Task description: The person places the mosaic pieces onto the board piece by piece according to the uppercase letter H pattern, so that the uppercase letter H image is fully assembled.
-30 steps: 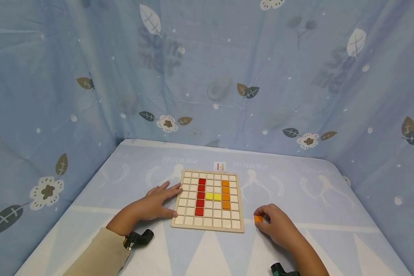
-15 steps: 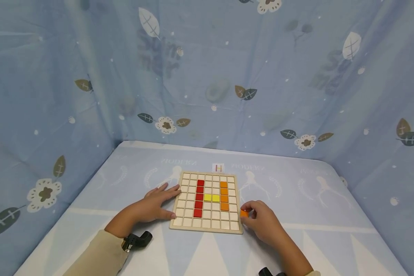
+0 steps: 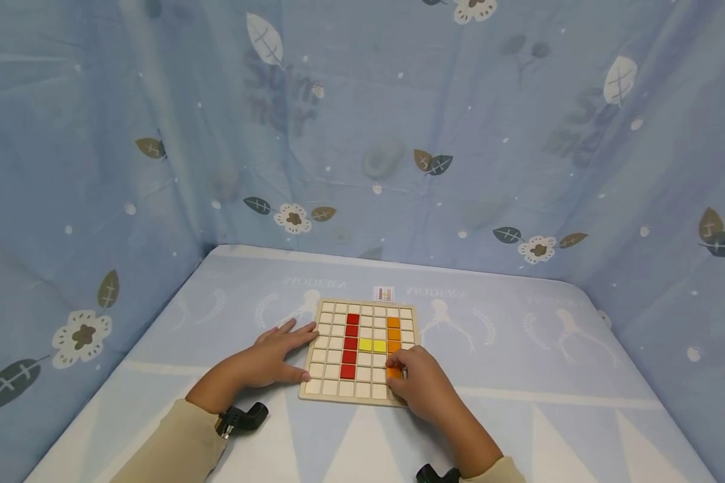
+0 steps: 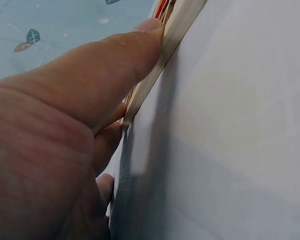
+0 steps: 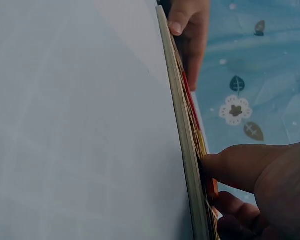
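A square wooden grid board [image 3: 350, 401] lies on the table, with pale cells. A red column [image 3: 350, 342], two yellow tiles [image 3: 372, 345] and an orange column [image 3: 393, 329] stand out on it. My right hand [image 3: 421, 382] pinches an orange tile [image 3: 394, 373] between thumb and fingers at the lower end of the orange column, covering the board's lower right corner. In the right wrist view that tile [image 5: 213, 188] shows at the board's surface. My left hand [image 3: 272, 357] rests with fingers spread at the board's left edge, its thumb [image 4: 140, 47] on the rim.
Just behind the board lies a small card [image 3: 383, 293] printed with a coloured grid pattern. The table cover [image 3: 507, 429] is pale blue and white. Patterned blue curtains [image 3: 350, 134] stand at the back and both sides.
My right hand has carried the orange tile leftward from the table right of the board to the foot of the orange column. My left hand has stayed at the board's edge.
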Demonstrator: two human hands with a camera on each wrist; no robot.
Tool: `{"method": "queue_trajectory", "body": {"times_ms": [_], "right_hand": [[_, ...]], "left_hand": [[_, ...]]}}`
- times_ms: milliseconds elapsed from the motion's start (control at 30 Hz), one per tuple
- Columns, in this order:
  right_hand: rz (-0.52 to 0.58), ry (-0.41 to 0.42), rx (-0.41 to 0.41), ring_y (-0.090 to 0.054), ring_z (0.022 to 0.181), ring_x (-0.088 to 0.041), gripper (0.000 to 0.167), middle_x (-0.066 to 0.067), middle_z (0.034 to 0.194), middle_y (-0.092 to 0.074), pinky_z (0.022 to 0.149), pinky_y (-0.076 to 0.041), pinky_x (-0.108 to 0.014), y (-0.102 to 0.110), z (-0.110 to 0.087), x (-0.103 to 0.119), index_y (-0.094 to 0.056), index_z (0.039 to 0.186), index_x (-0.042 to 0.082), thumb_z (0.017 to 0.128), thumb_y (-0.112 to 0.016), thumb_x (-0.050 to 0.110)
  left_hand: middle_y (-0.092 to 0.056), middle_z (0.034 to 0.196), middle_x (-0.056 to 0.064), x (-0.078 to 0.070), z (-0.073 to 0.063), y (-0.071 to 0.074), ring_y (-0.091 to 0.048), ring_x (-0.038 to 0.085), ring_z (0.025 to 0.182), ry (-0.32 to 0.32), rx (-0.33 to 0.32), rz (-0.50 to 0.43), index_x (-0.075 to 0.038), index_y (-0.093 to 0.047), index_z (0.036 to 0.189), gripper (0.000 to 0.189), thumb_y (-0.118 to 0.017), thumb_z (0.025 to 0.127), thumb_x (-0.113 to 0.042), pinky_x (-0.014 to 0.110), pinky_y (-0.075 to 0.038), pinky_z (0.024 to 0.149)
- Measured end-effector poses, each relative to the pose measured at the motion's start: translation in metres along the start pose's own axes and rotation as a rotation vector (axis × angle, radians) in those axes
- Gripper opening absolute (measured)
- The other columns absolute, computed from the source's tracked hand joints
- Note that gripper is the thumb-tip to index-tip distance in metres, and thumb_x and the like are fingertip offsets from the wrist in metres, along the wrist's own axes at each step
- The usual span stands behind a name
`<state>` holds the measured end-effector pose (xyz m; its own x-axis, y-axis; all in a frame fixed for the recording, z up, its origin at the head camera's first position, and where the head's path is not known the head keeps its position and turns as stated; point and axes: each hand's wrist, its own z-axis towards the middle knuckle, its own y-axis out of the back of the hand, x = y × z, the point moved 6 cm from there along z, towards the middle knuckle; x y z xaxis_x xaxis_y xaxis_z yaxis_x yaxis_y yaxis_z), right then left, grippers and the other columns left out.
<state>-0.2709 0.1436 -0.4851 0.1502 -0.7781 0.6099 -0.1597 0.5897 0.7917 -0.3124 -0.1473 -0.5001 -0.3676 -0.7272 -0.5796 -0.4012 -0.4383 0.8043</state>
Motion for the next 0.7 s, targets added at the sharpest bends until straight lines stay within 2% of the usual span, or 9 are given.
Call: {"method": "queue_trajectory", "body": {"times_ms": [267, 700], "right_hand": [[-0.007, -0.031, -0.017, -0.051, 0.088, -0.015, 0.018, 0.002, 0.098, -0.055, 0.077, -0.045, -0.029, -0.0025, -0.0001, 0.0013, -0.076, 0.105, 0.02, 0.089, -0.084, 0.017], [-0.017, -0.018, -0.025, -0.051, 0.09, -0.014, 0.02, 0.004, 0.1, -0.056, 0.083, -0.047, -0.032, -0.0016, 0.0002, -0.0033, -0.078, 0.108, 0.021, 0.088, -0.084, 0.02]], "left_hand": [[-0.023, 0.175, 0.001, -0.0011, -0.0008, 0.0017, -0.003, 0.044, 0.162, 0.006, -0.009, 0.007, -0.02, -0.039, 0.164, 0.092, -0.082, 0.088, -0.048, 0.07, -0.004, 0.124], [-0.023, 0.175, 0.001, -0.0026, -0.0016, 0.003, -0.002, 0.044, 0.162, 0.005, -0.007, 0.003, -0.019, -0.039, 0.164, 0.092, -0.082, 0.089, -0.047, 0.069, -0.003, 0.125]]}}
